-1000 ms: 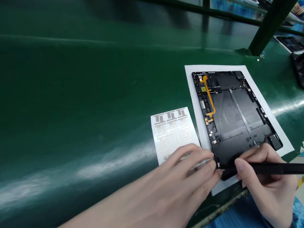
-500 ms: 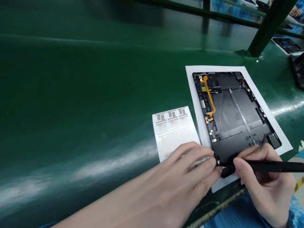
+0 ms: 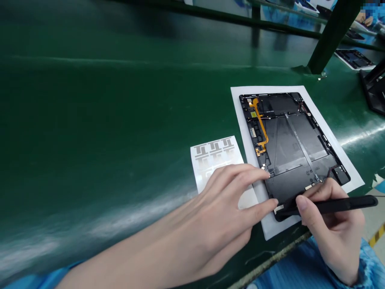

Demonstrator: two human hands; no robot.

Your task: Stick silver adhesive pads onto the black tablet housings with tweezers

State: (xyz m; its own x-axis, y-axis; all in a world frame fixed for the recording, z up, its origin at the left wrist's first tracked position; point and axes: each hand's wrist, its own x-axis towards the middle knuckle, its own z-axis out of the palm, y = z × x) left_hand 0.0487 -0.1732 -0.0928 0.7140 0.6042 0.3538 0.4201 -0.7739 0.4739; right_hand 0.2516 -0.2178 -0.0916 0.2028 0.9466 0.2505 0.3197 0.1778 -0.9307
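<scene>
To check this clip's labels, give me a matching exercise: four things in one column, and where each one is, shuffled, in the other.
Column one
1. black tool
2. orange ribbon cable
3. sheet with grey shapes
4. black device shell

Column two
A. inside the shell, along its left side in the picture
B. lying on white paper
C. held in the right hand
D. left of the shell in the picture, partly hidden by the left hand

Right pairs: 1-C, 2-A, 3-D, 4-B
</scene>
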